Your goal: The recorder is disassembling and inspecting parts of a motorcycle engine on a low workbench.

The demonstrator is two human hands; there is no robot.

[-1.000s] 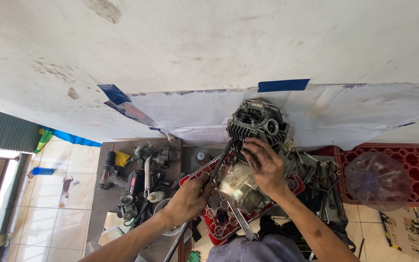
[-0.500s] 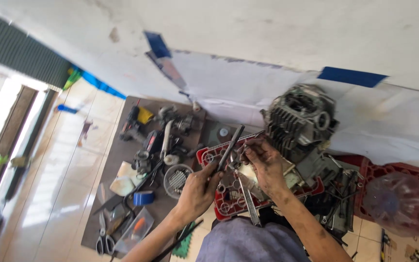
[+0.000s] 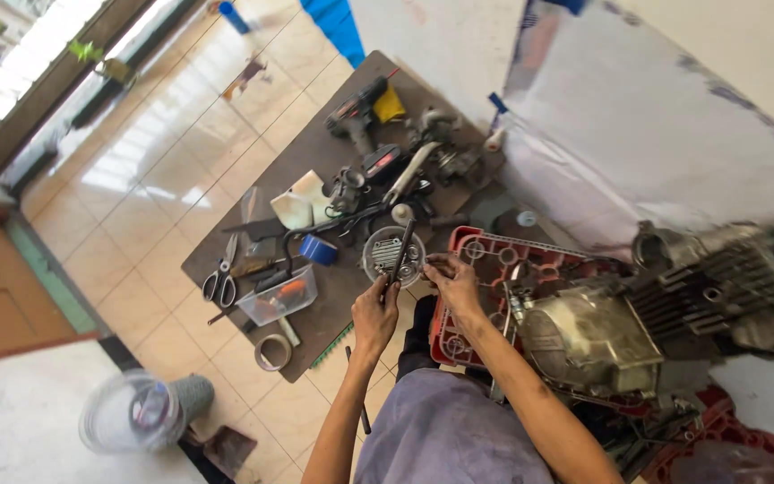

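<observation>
Your left hand (image 3: 374, 314) grips the lower end of a long dark tool (image 3: 399, 254), fingers wrapped round its shaft, while your right hand (image 3: 451, 280) pinches something small at the fingertips, too small to identify, just beside the tool above the red crate (image 3: 481, 251) edge. The tool's far end hangs over the round metal cover (image 3: 385, 255) on the brown mat (image 3: 253, 206); lose the pinch and the small piece could drop into the crate's cells or the mat's clutter. The engine (image 3: 665, 309) sits near your right forearm, so an elbow swing could knock it.
</observation>
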